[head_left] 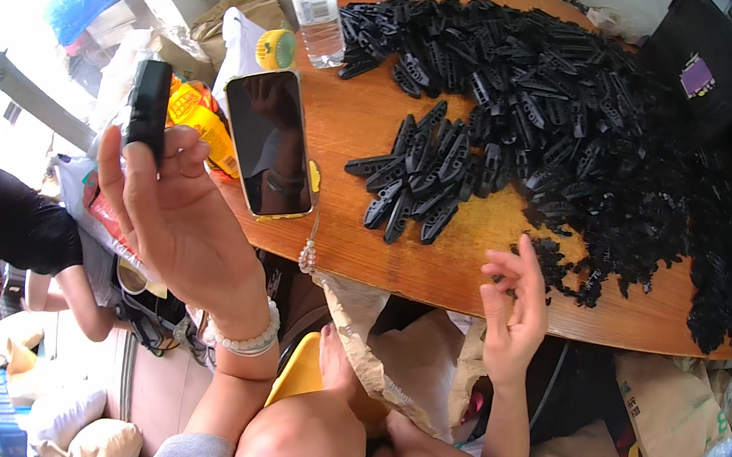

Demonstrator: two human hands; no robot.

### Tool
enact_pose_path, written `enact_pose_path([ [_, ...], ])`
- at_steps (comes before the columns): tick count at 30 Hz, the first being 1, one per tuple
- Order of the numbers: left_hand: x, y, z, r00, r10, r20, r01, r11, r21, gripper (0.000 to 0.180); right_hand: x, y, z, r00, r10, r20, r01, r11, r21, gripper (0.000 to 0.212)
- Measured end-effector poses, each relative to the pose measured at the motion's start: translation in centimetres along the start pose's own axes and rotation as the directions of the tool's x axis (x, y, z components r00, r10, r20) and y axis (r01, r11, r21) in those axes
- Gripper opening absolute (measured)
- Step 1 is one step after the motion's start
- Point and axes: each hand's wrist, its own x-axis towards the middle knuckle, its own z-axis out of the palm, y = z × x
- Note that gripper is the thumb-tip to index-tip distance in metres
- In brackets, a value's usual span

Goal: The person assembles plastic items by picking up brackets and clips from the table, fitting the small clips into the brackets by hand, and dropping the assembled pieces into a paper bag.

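My left hand [186, 223], a beaded bracelet on its wrist, is raised at the left, off the table's edge. Its fingers grip a black plastic piece [149, 107], long and blocky, which stands upright above the fingertips. By the table's front edge is my right hand [517, 309], its fingers partly bent and apart with nothing visible in them. Ahead of it lies a small group of slotted, boat-shaped black plastic parts [425, 167]. A large heap of similar parts [534, 75] spreads behind. To the right are ragged black plastic scraps [603, 251].
A phone [271, 142] leans near the table's left edge, beside a water bottle [318, 14] and a yellow-lidded container [276, 48]. An open paper bag [385, 361] sits below the table edge between my arms. Another person [20, 225] is at the far left.
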Motion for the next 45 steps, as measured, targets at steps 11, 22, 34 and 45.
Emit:
enact_pose_path([
  [11,-10.9,-2.6,-0.5,0.142,-0.913,0.382,0.793,0.336,0.508,0.038,-0.8,-0.3,0.1,0.928,0.339,0.156,-0.368,0.898,0.239,0.040],
  [22,-11.8,-2.8,-0.6,-0.018,-0.907,0.420,0.767,0.257,0.588,0.026,-2.2,0.9,-0.6,0.926,0.368,0.083,-0.376,0.890,0.258,0.026],
  [34,-11.2,-7.8,-1.4,0.481,-0.570,0.666,-0.362,0.563,0.743,0.025,-0.1,1.8,-2.9,0.886,0.369,0.281,-0.431,0.879,0.204,0.010],
  [45,-13.6,-7.9,-2.3,0.323,-0.426,0.845,-0.574,0.622,0.533,0.018,4.2,7.8,-6.2,0.990,-0.008,-0.144,-0.083,0.789,-0.609,0.015],
])
